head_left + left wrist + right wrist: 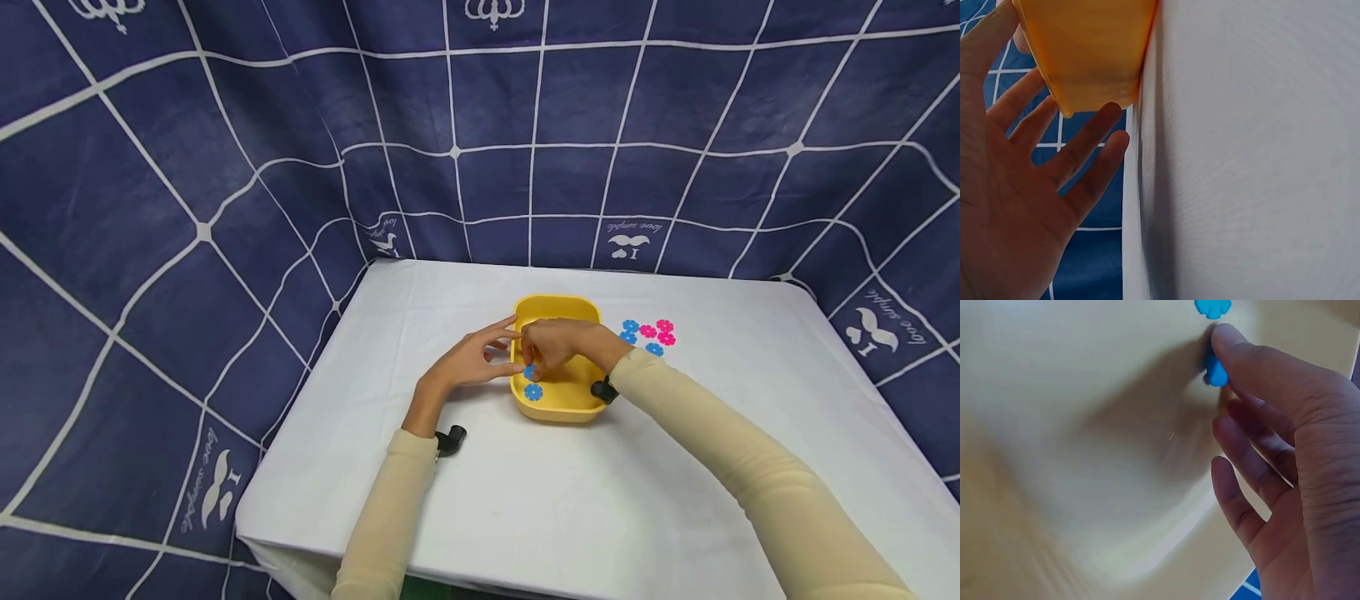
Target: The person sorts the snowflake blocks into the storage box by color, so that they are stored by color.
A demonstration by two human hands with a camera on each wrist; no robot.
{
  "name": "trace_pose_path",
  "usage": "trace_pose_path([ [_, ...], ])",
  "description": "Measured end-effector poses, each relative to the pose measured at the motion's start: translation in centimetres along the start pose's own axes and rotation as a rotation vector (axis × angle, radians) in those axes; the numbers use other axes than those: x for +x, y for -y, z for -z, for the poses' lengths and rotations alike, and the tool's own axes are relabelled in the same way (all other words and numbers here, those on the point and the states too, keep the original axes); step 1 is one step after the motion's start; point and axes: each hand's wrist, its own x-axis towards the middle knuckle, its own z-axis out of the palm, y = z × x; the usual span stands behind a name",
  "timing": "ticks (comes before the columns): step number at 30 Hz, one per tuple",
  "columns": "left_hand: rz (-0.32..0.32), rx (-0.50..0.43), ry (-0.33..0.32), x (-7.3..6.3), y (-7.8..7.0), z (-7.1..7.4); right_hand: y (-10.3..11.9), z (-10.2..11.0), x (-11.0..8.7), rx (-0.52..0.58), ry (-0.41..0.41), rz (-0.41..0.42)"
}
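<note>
A yellow plastic tray [558, 414] stands on the table, and my right hand [557, 342] reaches down inside it. Thumb and fingers of that hand pinch a blue flower-shaped disc [1217, 372] close over the tray floor. Just beside it, a second blue disc [533, 392] lies flat near the tray's front left corner. My left hand [468, 358] is at the tray's left side, its fingers spread and relaxed, with fingertips right at the rim. In the left wrist view the lower fingers extend past the outer wall of the tray.
Right of the tray, several loose discs lie on the white-covered table [750, 392]: blue ones [655, 349] nearer the tray and pink ones [665, 326] beyond. A dark blue checked cloth [570, 108] hangs behind and along both sides.
</note>
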Motion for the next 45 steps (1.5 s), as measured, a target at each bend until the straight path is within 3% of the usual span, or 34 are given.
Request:
trace_pose_path([
  [15, 0.004, -0.004, 0.007, 0.0, -0.2, 0.0, -0.1, 0.1, 0.0, 0.049, 0.013, 0.060],
  [22, -0.001, -0.002, 0.009, 0.1, -0.1, -0.1, -0.1, 1.6, -1.2, 0.131, 0.004, -0.032],
  [32, -0.007, -0.008, 0.010, 0.1, -0.1, -0.1, 0.0, 2.5, -3.4, 0.205, -0.213, -0.012],
  [39, 0.000, 0.009, 0.016, 0.2, -0.4, -0.3, -0.6, 1.2, -5.1, 0.267, -0.411, -0.076],
  [45, 0.014, 0.030, 0.009, -0.3, -0.5, -0.2, -0.3, -0.3, -5.9, 0.372, -0.529, -0.129],
])
